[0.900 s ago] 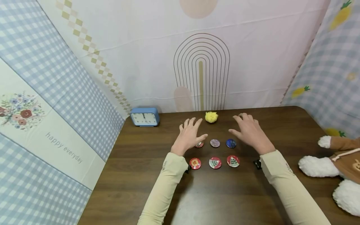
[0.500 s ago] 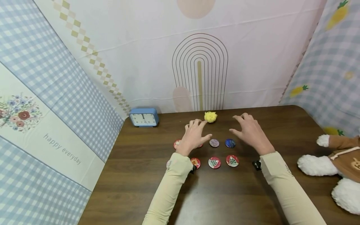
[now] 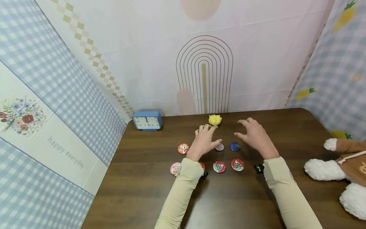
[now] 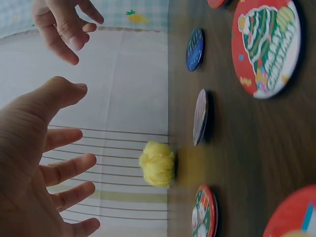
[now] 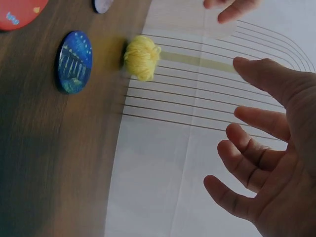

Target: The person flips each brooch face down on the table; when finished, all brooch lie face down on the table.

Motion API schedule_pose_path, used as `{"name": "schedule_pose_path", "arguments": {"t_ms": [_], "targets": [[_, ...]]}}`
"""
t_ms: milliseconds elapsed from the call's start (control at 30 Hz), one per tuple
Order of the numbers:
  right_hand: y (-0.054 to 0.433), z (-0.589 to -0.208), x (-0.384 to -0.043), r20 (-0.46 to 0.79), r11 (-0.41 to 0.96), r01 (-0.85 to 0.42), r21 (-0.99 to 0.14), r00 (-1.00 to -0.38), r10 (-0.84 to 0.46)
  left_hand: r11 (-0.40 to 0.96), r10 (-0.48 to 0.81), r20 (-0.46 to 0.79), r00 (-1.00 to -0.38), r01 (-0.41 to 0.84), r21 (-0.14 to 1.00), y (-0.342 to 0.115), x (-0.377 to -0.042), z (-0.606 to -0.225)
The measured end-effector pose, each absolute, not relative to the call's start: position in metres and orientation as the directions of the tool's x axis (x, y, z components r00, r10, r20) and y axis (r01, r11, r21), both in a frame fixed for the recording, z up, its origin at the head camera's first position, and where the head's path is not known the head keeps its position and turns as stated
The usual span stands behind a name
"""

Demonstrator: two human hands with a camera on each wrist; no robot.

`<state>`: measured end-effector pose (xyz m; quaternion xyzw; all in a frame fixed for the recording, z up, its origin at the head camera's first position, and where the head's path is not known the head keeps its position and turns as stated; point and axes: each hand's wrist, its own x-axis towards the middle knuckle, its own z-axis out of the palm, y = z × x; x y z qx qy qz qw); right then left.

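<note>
My left hand (image 3: 202, 142) hovers over the table with fingers spread and loosely bent, holding nothing. Beneath it a purple round badge (image 3: 219, 147) peeks out past the thumb. My right hand (image 3: 255, 136) hangs in the air to the right, fingers relaxed and apart, near a dark blue badge (image 3: 235, 146). Two red badges with Christmas trees, one (image 3: 219, 166) left of the other (image 3: 237, 165), lie closer to me. Left of my left arm are a red patterned badge (image 3: 183, 148) and a pink badge (image 3: 175, 169). Another red badge (image 3: 202, 165) is partly hidden by the sleeve.
A yellow yarn ball (image 3: 215, 120) sits at the table's back edge, beyond the hands. At the back left stands a blue clock (image 3: 147, 120). A plush toy (image 3: 350, 165) in brown clothing occupies the right side. Cloth hangs behind the dark wooden table (image 3: 137, 190).
My left hand has moved to the right over the badges, uncovering the red patterned and pink badges on the left. The right hand has stayed nearly in place.
</note>
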<state>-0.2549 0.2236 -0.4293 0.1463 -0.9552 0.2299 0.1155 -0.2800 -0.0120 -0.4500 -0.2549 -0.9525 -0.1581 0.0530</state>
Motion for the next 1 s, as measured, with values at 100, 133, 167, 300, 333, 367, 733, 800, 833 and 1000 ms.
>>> {"name": "schedule_pose_path", "arguments": {"t_ms": [100, 133, 167, 300, 333, 367, 733, 800, 833, 1000], "targets": [[0.225, -0.432, -0.252, 0.283, 0.849, -0.327, -0.415, -0.933, -0.221, 0.813, 0.467, 0.185, -0.865, 0.502, 0.294, -0.006, -0.278, -0.453], [0.225, -0.433, -0.252, 0.281, 0.849, -0.326, -0.416, -0.934, -0.221, 0.811, 0.468, 0.183, -0.864, 0.503, 0.298, -0.003, -0.277, -0.453], [0.225, -0.435, -0.252, 0.279, 0.848, -0.327, -0.417, -0.934, -0.223, 0.81, 0.471, 0.181, -0.863, 0.505, 0.299, -0.001, -0.277, -0.454], [0.227, -0.441, -0.251, 0.277, 0.847, -0.332, -0.415, -0.933, -0.23, 0.795, 0.494, 0.178, -0.851, 0.525, 0.302, 0.009, -0.275, -0.456], [0.227, -0.442, -0.251, 0.272, 0.847, -0.332, -0.415, -0.934, -0.233, 0.793, 0.502, 0.176, -0.847, 0.531, 0.299, 0.011, -0.274, -0.457], [0.227, -0.444, -0.251, 0.267, 0.848, -0.33, -0.415, -0.935, -0.234, 0.79, 0.508, 0.175, -0.844, 0.537, 0.296, 0.013, -0.275, -0.457], [0.235, -0.456, -0.254, 0.174, 0.85, -0.316, -0.422, -0.948, -0.266, 0.797, 0.554, 0.072, -0.83, 0.553, 0.243, 0.038, -0.276, -0.463], [0.235, -0.458, -0.255, 0.166, 0.846, -0.318, -0.427, -0.948, -0.272, 0.799, 0.553, 0.06, -0.831, 0.549, 0.247, 0.043, -0.276, -0.466], [0.234, -0.46, -0.256, 0.161, 0.845, -0.317, -0.43, -0.948, -0.274, 0.799, 0.553, 0.056, -0.831, 0.548, 0.249, 0.046, -0.276, -0.467], [0.231, -0.467, -0.256, 0.148, 0.836, -0.322, -0.444, -0.947, -0.286, 0.804, 0.544, 0.052, -0.838, 0.537, 0.256, 0.053, -0.274, -0.474]]}}
